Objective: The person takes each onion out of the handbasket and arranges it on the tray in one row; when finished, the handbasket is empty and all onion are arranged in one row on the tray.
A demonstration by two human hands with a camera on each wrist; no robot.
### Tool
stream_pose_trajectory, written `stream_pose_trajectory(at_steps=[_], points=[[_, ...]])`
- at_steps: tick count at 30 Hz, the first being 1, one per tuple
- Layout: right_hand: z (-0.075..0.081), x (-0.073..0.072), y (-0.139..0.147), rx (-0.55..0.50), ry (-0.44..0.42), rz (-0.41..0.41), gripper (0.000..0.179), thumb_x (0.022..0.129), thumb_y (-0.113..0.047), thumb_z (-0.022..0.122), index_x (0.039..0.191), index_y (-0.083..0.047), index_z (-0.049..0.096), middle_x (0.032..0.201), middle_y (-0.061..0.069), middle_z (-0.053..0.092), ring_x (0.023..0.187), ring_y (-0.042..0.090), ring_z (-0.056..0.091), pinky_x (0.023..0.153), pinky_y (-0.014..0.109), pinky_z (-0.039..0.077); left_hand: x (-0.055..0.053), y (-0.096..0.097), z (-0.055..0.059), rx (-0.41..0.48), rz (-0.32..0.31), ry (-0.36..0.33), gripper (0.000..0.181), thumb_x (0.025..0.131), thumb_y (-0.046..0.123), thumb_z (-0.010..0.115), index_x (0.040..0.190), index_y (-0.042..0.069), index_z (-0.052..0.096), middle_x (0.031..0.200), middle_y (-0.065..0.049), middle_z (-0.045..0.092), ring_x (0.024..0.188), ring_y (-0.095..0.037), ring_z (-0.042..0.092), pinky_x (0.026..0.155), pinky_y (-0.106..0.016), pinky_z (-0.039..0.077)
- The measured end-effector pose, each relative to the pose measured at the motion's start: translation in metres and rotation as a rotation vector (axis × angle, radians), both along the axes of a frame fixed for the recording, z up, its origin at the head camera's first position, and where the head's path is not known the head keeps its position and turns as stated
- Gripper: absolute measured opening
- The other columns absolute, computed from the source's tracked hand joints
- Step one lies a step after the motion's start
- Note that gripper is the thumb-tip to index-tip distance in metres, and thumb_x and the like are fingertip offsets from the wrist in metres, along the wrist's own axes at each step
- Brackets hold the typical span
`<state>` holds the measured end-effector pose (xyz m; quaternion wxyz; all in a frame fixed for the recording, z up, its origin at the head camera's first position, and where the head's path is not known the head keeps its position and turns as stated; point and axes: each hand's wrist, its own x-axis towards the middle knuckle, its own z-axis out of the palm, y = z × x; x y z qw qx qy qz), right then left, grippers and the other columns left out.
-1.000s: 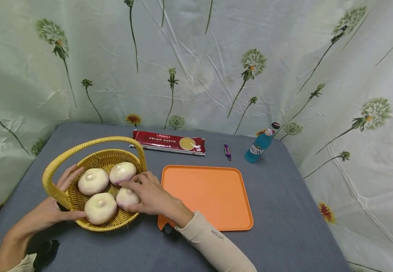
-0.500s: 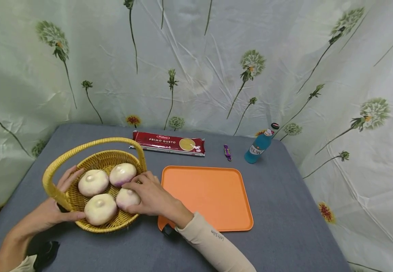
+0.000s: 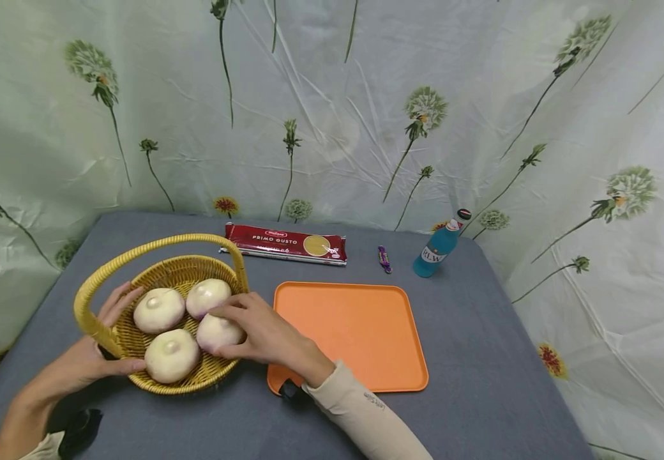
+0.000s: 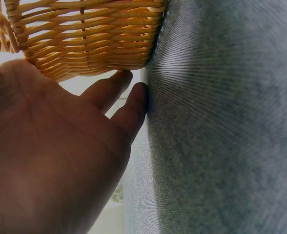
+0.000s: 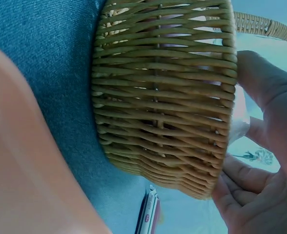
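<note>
A yellow wicker basket [image 3: 196,384] with a tall arched handle stands at the table's left, with several turnips [image 3: 159,311] in it, white on top and purplish below. My left hand [image 3: 82,365] rests against the basket's left side, thumb at the near rim. In the left wrist view, two of its fingers [image 4: 131,109] lie stretched beside the basket's wall. My right hand [image 3: 269,332] reaches over the right rim and holds the right-hand turnip [image 3: 216,333] between thumb and fingers. The right wrist view shows the basket's woven wall [image 5: 163,97] hiding most of that turnip.
An orange tray [image 3: 346,332] lies right of the basket, partly under my right forearm. Behind are a red spaghetti pack [image 3: 286,244], a purple-wrapped candy [image 3: 385,259] and a blue bottle [image 3: 437,250]. A flowered curtain [image 3: 332,115] hangs behind the grey table [image 3: 481,358].
The right-hand turnip and my right hand have shifted slightly to the right; more of the turnip shows between the fingers. My left hand and the basket have hardly moved.
</note>
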<state>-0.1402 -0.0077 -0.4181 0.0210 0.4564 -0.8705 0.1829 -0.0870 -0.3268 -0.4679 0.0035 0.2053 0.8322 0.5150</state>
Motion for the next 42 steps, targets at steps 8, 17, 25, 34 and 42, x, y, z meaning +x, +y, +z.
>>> stream_pose_trajectory(at_steps=[8, 17, 25, 34, 42], points=[[0.011, 0.003, 0.007, -0.059, -0.009, 0.003, 0.057, 0.090, -0.043, 0.072, 0.141, -0.021, 0.059, 0.133, -0.001, 0.059, 0.123, 0.014, 0.049, 0.100, 0.020, 0.038, 0.001, 0.003, 0.003, 0.008, -0.004, -0.028, 0.117, 0.072, -0.002, 0.081, 0.163, 0.016, 0.009, 0.167, 0.000, -0.013, 0.147, 0.002, -0.012, 0.114, -0.034, -0.016], [0.021, 0.012, 0.017, -0.173, -0.032, 0.026, 0.054, 0.089, -0.038, 0.075, 0.137, -0.019, 0.061, 0.133, 0.000, 0.058, 0.121, 0.016, 0.049, 0.097, 0.020, 0.040, 0.001, 0.002, 0.002, 0.005, 0.003, -0.031, 0.117, 0.072, -0.004, 0.080, 0.163, 0.016, 0.009, 0.167, -0.002, -0.013, 0.146, 0.004, -0.011, 0.114, -0.036, -0.016], [0.023, 0.017, 0.027, -0.214, -0.050, 0.036, 0.054, 0.088, -0.033, 0.078, 0.137, -0.017, 0.062, 0.132, 0.002, 0.057, 0.122, 0.017, 0.049, 0.094, 0.020, 0.042, 0.000, 0.003, -0.001, -0.012, 0.005, 0.017, 0.118, 0.070, -0.007, 0.081, 0.162, 0.012, 0.009, 0.167, 0.001, -0.010, 0.145, 0.008, -0.008, 0.103, -0.006, -0.003], [0.025, 0.020, 0.042, -0.248, -0.035, 0.028, 0.055, 0.086, -0.031, 0.079, 0.136, -0.017, 0.062, 0.132, 0.002, 0.057, 0.118, 0.016, 0.050, 0.089, 0.021, 0.043, 0.000, 0.004, -0.001, -0.005, -0.002, 0.014, 0.118, 0.070, -0.006, 0.081, 0.162, 0.012, 0.009, 0.167, 0.003, -0.010, 0.146, 0.007, -0.009, 0.111, -0.019, -0.010], [0.026, 0.021, 0.061, -0.253, -0.052, -0.026, 0.055, 0.087, -0.031, 0.079, 0.137, -0.018, 0.061, 0.134, 0.003, 0.054, 0.119, 0.016, 0.049, 0.094, 0.028, 0.047, 0.000, 0.003, 0.000, -0.013, 0.003, 0.018, 0.118, 0.070, -0.005, 0.081, 0.162, 0.012, 0.009, 0.167, 0.001, -0.010, 0.146, 0.005, -0.009, 0.108, -0.013, -0.007]])
